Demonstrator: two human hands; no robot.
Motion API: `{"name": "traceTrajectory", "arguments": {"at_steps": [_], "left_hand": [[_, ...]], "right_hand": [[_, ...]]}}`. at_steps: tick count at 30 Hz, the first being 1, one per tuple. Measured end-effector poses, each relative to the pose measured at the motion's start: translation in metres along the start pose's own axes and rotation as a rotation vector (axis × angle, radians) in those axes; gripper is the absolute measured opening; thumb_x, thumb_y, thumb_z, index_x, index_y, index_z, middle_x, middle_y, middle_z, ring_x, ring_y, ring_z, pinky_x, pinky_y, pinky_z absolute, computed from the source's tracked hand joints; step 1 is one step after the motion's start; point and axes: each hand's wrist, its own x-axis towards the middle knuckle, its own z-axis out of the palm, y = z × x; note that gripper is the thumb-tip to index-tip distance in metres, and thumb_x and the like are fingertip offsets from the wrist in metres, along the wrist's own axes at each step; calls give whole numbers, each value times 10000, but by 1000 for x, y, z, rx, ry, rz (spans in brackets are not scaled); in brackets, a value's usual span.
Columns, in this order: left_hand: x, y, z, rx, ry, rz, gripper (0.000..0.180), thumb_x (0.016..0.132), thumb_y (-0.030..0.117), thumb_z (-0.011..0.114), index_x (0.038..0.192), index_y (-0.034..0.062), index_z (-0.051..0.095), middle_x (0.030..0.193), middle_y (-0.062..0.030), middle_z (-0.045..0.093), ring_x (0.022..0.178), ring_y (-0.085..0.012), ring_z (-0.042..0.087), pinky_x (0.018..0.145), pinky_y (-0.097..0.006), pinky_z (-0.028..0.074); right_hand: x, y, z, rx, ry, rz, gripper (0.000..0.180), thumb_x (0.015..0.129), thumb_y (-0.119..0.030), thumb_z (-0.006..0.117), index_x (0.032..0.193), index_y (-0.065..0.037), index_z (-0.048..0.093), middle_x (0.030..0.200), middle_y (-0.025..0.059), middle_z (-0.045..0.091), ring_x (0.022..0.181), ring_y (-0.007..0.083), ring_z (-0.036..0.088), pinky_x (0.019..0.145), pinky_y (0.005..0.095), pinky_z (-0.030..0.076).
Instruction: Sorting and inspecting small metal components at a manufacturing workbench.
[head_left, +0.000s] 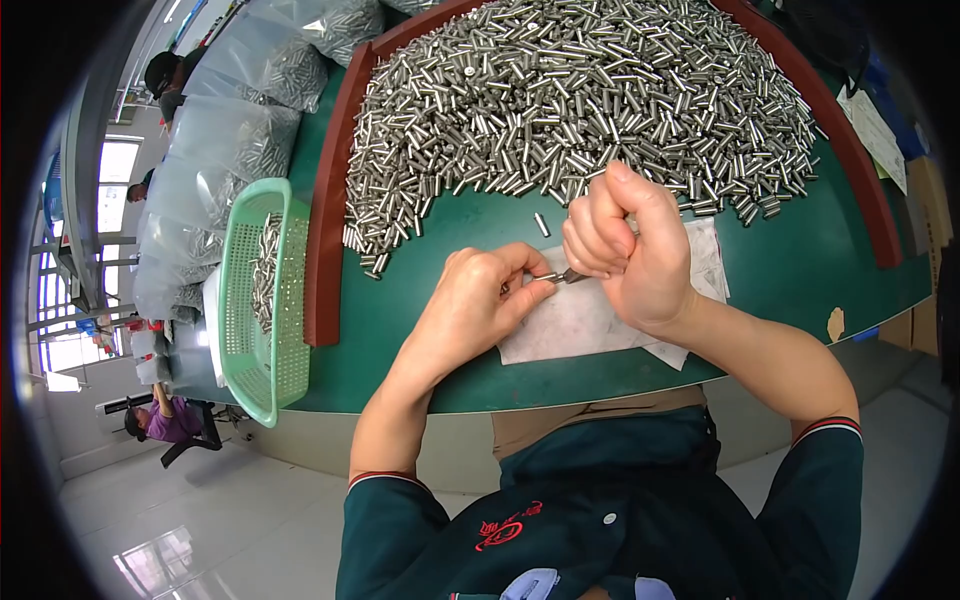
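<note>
Over a green counter, the left hand pinches a small metal pin in a closed grip; the right hand, fisted, holds a tool tip against it. A slip could likely drop the pin among the loose pins.

On the green tabletop with its dark red raised rim, a large heap of short shiny steel cylinders spreads out beyond a white sheet of paper; the left hand and right hand meet above that paper, the left pinching one small steel cylinder while the curled right fist holds a thin tool against it. To the left of the paper, past the rim, stands a pale green perforated plastic basket with more cylinders inside, and beyond the basket lie clear plastic bags of the same parts.
</note>
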Motion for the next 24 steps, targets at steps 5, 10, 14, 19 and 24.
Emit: {"name": "traceTrajectory", "arguments": {"at_steps": [5,10,14,19,24], "left_hand": [[0,0,0,0,2,-3,119,696,72,647,748,-6,575,454,-89,435,395,-180,414,413,-306,337],[1,-1,0,27,7,7,138,682,77,659,742,-10,570,456,-105,436,395,-206,419,418,-315,342],[2,-2,0,18,10,18,142,677,77,660,737,-13,568,459,-117,447,399,-222,434,421,-323,347],[3,0,-1,-1,2,0,134,673,71,660,731,-12,572,454,-109,451,397,-214,440,418,-322,348],[0,-5,-1,-26,-5,-40,121,685,73,664,738,-9,594,457,-41,434,413,-113,384,406,-266,316]], "right_hand": [[0,3,-1,-8,-1,-2,436,904,-265,284,494,-115,267,418,-16,246,381,83,178,377,238,181],[-1,6,4,-63,-1,-52,432,902,-245,287,492,-111,273,424,-14,256,386,82,182,382,243,183],[-5,11,5,-78,-22,-75,394,875,-193,365,507,-79,283,464,-25,283,440,55,229,416,231,220],[-8,13,12,-281,33,-121,380,867,-183,385,512,-74,307,479,-29,312,461,48,236,425,232,219],[-4,5,5,-75,-6,-50,389,872,-185,362,505,-79,285,461,-31,282,439,53,228,413,227,208]]}}
